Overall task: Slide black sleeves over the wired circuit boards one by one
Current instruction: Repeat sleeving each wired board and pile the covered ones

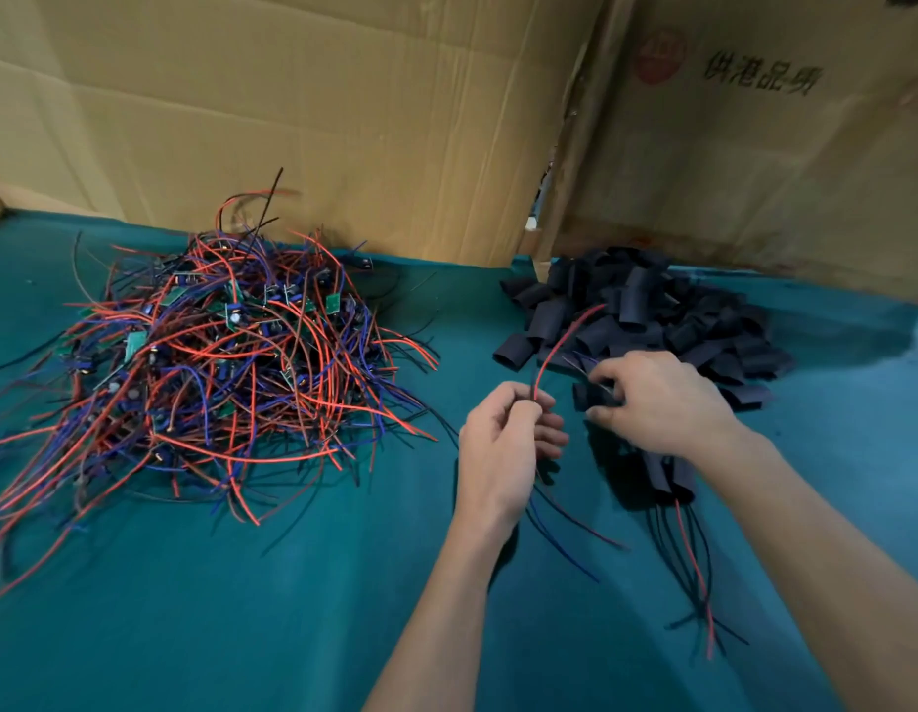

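We've got a teal-green cloth table cover (302, 583) under everything, plain and unpatterned. On it, a tangled heap of red, blue and black wires (205, 362) flecked with small green circuit boards (333, 302). Over to the side, a pile of matt black sleeve tubes (652, 321), all one dark shade. A single bright red wire (564, 341) arcs across them. Behind, tan brown cardboard sheets (343, 120), one bearing a faded red round stamp (658, 56) and dark printed characters (762, 74).

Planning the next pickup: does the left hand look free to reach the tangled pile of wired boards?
Probably not right away: the left hand grips a wired board's red wire. Nothing lies between it and the pile of wired boards.
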The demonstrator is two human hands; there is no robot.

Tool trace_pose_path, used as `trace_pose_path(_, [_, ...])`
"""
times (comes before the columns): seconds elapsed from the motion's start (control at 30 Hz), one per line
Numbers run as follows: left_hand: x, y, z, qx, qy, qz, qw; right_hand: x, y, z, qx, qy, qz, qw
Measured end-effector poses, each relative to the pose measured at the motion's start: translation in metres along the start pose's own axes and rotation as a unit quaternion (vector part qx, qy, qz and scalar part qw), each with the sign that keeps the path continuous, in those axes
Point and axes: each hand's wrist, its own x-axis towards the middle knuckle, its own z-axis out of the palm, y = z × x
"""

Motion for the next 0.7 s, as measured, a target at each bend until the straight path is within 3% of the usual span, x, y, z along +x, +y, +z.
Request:
trace_pose_path(0.13, [-0.001, -0.002, -0.001, 0.033, 0.003, 0.023, 0.999, 0.009, 0.006, 0.0, 0.049, -0.031, -0.005, 0.998])
trace_pose_path(0.27, [0.0, -0.003, -0.002, 0.048, 0.008, 0.03, 0.998, 0.004, 0.001, -0.002, 0.095, -0.006, -0.01, 0.995])
trace_pose_path(0.7, [0.004, -0.004, -0.004, -0.004, 0.022, 0.016, 1.0, -0.032, -0.009, -0.006, 0.217, 0.015, -0.055, 0.974])
